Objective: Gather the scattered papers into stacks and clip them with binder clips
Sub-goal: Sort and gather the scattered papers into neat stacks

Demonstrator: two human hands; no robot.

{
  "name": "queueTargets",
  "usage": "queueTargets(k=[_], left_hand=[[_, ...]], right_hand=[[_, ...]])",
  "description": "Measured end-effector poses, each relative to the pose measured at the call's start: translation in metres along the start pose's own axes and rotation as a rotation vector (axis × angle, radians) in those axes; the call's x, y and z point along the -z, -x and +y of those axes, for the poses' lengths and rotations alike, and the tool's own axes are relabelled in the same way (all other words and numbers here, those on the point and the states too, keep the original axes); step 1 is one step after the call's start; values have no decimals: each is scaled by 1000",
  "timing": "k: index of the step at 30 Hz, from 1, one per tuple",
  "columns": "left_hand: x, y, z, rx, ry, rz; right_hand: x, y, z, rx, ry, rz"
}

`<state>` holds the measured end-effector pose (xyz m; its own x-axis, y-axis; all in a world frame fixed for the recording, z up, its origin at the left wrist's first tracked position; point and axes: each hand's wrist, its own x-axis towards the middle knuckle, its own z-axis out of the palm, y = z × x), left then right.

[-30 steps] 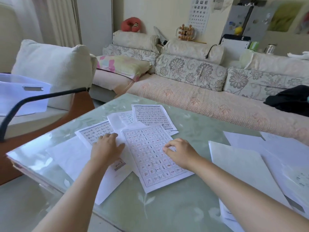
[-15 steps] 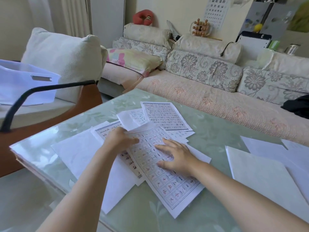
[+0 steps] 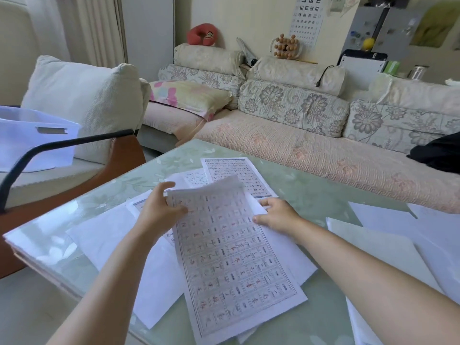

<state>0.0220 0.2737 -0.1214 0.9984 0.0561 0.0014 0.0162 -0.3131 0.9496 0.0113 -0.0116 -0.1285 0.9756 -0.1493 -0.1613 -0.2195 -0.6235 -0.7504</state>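
You could read only one thing clearly: the white eye chart [image 3: 308, 18] on the far wall carried rows of tumbling "E" shapes, shrinking row by row. The gridded practice sheet [image 3: 231, 255] you held showed boxed characters in red and dark ink, too blurred to read. The printed sheet behind it [image 3: 229, 168] bore rows of handwriting-like marks, also illegible.
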Motion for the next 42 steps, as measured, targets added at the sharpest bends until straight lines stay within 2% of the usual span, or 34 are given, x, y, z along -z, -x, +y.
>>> queueTargets(k=[2, 4, 7, 9, 11, 13, 15, 17, 19, 22, 24, 26, 33, 38, 40, 42], left_hand=[[-1, -3, -4, -14, -305, -34], [-4, -2, -3, -43, -547, -108], [-15, -1, -1, -46, -621, -264], [-26, -1, 0, -55, -645, -334], [-37, -2, -1, -96, -646, -381], [-47, -4, 0, -164, -600, -400], [-52, -8, 0, -281, -630, -295], [-54, -15, -4, -372, -772, -135], [-56, -18, -11, -348, -896, -104], [-61, -21, -23, -259, -959, -184], [-62, -23, -28, -263, -958, -181], [-59, -26, -31, -261, -972, -161], [-57, -27, -29, -212, -957, -159], [-60, -25, -21, -196, -866, -40], [-59, -26, -13, -94, -591, -12], [-56, -26, -1, 48, -101, -58]], right_hand=[[-1, -2, 2, 41, 115, -60], [6, -1, 2, 47, 346, -117], [18, -1, -5, 20, 796, -78], [19, -5, -11, 42, 938, 28], [15, -11, -20, 90, 891, 117], [6, -22, -28, 130, 784, 135], [-6, -35, -37, 154, 715, 98], [-21, -47, -44, 169, 675, 64], [-37, -56, -51, 166, 631, 42], [-57, -67, -59, 113, 609, -54], [-65, -72, -55, 84, 697, -118], [-68, -76, -49, 100, 788, -113], [-70, -71, -56, 308, 1026, 86], [-58, -67, -61, 373, 946, 285], [-54, -57, -63, 419, 936, 356], [-52, -42, -66, 508, 911, 399]])
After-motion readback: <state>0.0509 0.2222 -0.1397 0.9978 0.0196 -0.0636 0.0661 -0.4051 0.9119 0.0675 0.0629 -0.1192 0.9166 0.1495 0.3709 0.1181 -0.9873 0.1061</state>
